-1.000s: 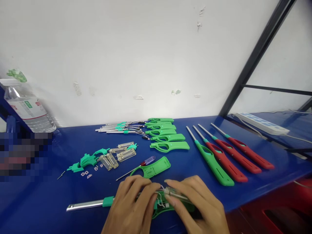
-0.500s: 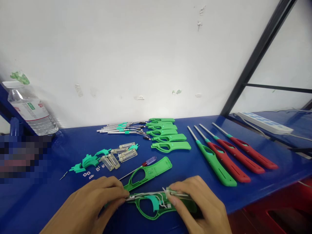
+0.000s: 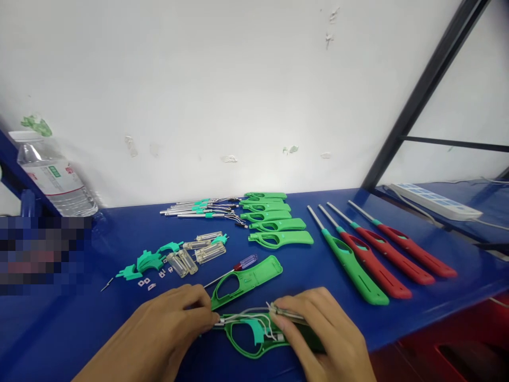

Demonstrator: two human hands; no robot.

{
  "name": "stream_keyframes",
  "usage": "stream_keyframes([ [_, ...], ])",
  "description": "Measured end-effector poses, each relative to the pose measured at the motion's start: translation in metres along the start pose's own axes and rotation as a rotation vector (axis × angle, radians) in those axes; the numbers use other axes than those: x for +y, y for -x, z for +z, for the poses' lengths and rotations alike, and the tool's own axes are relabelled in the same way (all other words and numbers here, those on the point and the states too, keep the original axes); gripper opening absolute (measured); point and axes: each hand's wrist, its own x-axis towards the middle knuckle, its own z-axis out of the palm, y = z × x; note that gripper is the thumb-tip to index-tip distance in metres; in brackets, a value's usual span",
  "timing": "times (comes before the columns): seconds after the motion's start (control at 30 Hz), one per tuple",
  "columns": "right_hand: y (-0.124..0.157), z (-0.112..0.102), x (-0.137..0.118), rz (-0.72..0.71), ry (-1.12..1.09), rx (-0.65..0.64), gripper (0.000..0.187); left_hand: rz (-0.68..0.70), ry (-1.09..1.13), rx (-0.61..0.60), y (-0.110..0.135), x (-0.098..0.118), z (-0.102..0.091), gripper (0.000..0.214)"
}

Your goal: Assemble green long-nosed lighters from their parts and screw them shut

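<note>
My left hand (image 3: 175, 321) is closed, pinching the metal nozzle tube (image 3: 221, 321) at the front end of an open green lighter shell half (image 3: 243, 352). A teal trigger (image 3: 257, 333) sits in that shell, with thin pale wires (image 3: 256, 313) looping over it. Between the thumb and fingers of my right hand (image 3: 328, 331) is a clear fuel tank (image 3: 288, 313), held above the shell's handle, which is partly hidden. Just behind lies the other green shell half (image 3: 254, 281), its inner side up, across the shaft of a screwdriver (image 3: 245, 262).
Loose teal triggers (image 3: 149, 261), clear fuel tanks (image 3: 209, 252) and small white pieces (image 3: 146, 281) lie left. Nozzle tubes (image 3: 199, 212) and green shells (image 3: 280, 239) line the back. Finished-looking lighters (image 3: 385, 254) lie right. A water bottle (image 3: 55, 178) stands left, a power strip (image 3: 435, 201) far right.
My left hand has shifted slightly right along with the nozzle end. The wires now bow upward more, and the fuel tank is tilted a little differently in my right hand.
</note>
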Motion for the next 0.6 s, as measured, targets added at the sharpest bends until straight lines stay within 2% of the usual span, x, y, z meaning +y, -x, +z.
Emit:
stream_keyframes([
  [0.33,-0.001,0.001,0.002,-0.017,0.053,-0.031,0.008,0.06,-0.169,0.042,-0.001,0.0,0.01,0.054],
  [0.43,-0.001,0.0,0.002,-0.013,0.055,-0.029,0.008,0.111,-0.211,0.073,-0.002,0.003,0.01,0.052],
  [0.53,0.0,0.0,0.002,-0.02,0.055,-0.023,0.009,0.164,-0.281,0.176,-0.002,0.008,0.014,0.043],
  [0.6,0.0,0.0,0.002,-0.017,0.05,-0.025,0.009,0.164,-0.319,0.199,-0.002,0.011,0.019,0.04],
])
